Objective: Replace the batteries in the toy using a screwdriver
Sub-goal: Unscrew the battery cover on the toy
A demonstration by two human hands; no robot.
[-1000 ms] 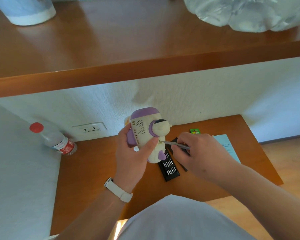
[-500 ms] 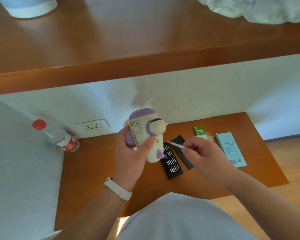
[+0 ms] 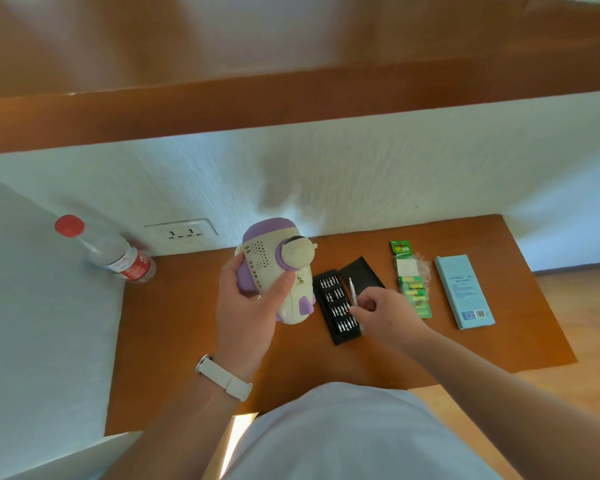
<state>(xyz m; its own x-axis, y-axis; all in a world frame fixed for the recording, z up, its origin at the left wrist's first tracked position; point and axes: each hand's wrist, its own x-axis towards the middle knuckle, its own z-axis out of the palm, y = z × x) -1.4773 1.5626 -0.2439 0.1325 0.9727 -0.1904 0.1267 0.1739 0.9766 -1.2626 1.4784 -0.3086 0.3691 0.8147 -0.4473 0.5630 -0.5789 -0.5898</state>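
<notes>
— While the person's left hand (image 3: 246,313) grips it, where does the cream and purple plastic toy (image 3: 284,268) sit?

— It is held up over the brown wooden table (image 3: 187,323), tilted, with the purple cap towards the white wall. The thumb lies across its perforated cream face and the fingers curl round the far side. A white wristband (image 3: 224,375) circles that wrist.

— And the right hand (image 3: 385,313)?

— Its fingers are curled, and the fingertips pinch a slim silver screwdriver (image 3: 355,299). The tool lies along the right edge of an open black case of screwdriver bits (image 3: 335,306), its tip pointing towards the wall. Whether the tool rests on the case or is lifted off it cannot be told.

— Is the screwdriver touching the toy?

— No, the two are apart; the bit case lies between them, just to the right of the toy.

— What else is on the table?

— A green card pack of batteries (image 3: 413,282) lies right of the case, and beside that a flat light blue cardboard box (image 3: 463,291). Well away to the left, in the corner, stands a clear plastic bottle with a red cap (image 3: 118,258), and a white wall socket (image 3: 182,232) sits above the tabletop near it. A brown wooden shelf (image 3: 291,98) runs overhead, blurred.
</notes>
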